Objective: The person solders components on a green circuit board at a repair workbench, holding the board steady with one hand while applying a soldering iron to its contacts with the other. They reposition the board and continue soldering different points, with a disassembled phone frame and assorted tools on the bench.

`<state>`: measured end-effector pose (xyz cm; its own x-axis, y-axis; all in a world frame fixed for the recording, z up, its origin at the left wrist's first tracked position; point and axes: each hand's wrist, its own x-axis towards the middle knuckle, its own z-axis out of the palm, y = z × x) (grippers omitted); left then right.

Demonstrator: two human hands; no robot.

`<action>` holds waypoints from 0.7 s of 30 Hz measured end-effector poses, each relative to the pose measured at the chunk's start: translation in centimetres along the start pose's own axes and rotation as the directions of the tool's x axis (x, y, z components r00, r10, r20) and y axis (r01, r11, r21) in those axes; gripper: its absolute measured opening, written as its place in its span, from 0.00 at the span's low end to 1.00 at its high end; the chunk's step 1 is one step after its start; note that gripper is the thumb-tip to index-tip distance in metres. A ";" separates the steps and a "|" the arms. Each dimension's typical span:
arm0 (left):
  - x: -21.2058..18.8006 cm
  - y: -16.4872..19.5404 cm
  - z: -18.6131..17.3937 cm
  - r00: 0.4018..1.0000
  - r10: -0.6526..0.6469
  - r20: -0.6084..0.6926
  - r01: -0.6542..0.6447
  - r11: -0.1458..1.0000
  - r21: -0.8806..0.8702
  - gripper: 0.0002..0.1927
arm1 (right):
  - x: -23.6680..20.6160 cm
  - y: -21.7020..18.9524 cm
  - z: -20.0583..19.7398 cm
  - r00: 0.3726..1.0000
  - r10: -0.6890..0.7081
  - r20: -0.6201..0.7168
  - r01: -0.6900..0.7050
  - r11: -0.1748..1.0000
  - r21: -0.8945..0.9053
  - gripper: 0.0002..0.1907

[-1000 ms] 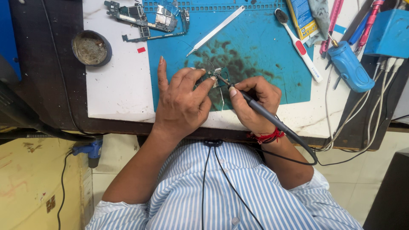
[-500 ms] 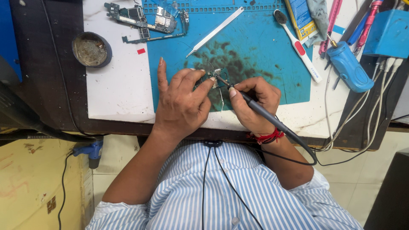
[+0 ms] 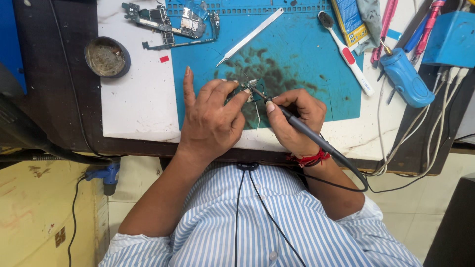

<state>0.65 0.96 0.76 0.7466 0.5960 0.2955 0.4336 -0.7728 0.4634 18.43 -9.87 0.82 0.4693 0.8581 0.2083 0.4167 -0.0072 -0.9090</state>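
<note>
Both hands unmoved: left hand [image 3: 210, 121] fingers pin small board [image 3: 250, 89], right hand [image 3: 292, 121] grips soldering iron [image 3: 297, 128].

Blue mat [image 3: 302, 64] on dark workbench [image 3: 47, 99]

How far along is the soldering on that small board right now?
Done: a phone sits opened, its circuit boards laid at the mat's top. In hand: the left hand pins a small board; the right hand holds the soldering iron tip on it. Left: tweezers and boards lie loose, nothing reassembled.
</note>
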 end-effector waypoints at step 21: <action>0.0 0.0 0.1 1.000 -0.011 0.007 0.011 1.000 -0.018 0.15 | 0.0 0.0 0.0 1.000 -0.002 -0.001 0.002 1.000 -0.005 0.06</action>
<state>0.72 0.95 0.73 0.7454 0.6028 0.2847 0.4323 -0.7622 0.4818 18.44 -9.89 0.86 0.4693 0.8577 0.2100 0.4210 -0.0082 -0.9070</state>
